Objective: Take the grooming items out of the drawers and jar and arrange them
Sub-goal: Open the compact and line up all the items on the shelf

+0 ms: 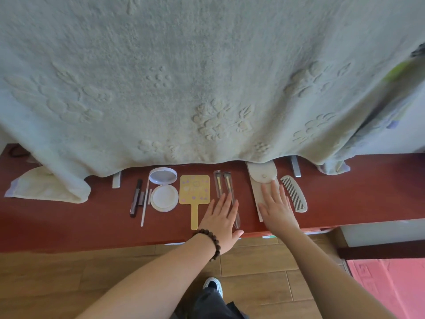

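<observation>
Grooming items lie in a row on the red-brown table [69, 222]. From left: a dark pencil-like stick [135, 198], a thin white stick [145, 203], an open round compact [163, 189], a yellow hand mirror [195, 192], two wrapped makeup brushes [224, 184], a beige snap pouch [261, 178], a pale comb [294, 193]. My left hand [222, 221], with a bead bracelet at the wrist, rests flat with fingers spread on the lower ends of the brushes. My right hand [277, 208] lies flat, fingers apart, on the pouch. Neither hand holds anything. No drawers or jar show.
A large pale green blanket [207, 77] hangs over whatever stands at the back of the table, reaching its surface. A folded cream towel [48, 187] lies at the left. Two grey metal feet [295, 169] poke out under the blanket. Wooden floor and a pink mat [391, 284] lie below.
</observation>
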### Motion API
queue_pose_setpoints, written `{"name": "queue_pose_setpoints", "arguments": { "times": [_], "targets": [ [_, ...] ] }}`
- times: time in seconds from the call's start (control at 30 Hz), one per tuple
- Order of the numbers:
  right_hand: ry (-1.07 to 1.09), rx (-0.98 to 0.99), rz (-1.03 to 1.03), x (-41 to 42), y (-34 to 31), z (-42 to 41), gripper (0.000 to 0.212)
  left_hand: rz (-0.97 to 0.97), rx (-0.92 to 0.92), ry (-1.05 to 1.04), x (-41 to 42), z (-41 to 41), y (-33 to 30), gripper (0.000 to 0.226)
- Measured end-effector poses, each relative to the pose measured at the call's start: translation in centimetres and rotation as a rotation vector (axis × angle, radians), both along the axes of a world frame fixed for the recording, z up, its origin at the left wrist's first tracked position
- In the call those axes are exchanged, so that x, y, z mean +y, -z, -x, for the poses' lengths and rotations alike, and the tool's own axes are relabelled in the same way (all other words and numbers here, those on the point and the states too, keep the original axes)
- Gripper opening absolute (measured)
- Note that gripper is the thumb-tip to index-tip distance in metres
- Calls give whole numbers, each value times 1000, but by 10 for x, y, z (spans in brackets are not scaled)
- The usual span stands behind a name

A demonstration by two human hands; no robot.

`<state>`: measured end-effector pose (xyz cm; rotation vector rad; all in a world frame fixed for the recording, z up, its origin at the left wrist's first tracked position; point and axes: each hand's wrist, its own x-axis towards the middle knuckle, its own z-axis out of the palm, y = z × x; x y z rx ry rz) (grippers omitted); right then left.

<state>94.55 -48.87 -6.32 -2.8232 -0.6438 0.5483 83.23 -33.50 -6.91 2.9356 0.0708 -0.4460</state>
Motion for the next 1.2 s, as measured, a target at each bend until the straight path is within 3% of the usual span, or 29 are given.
{"name": "queue_pose_setpoints", "arguments": {
  "times": [0.53, 0.9, 1.03, 1.2],
  "targets": [
    [-51, 33, 2, 23, 2, 36, 60, -67, 43, 9, 7, -1, 3, 77],
    [-31, 35, 74, 42, 3, 43, 60, -77, -85, 51, 17, 4, 4, 73],
    [-43, 62, 16, 31, -3, 36, 63, -73, -97, 7, 17, 12, 1, 74],
    [69, -61, -72, -17, -8, 10, 62, -67, -30, -31, 8, 14, 0, 73]
  ]
}}
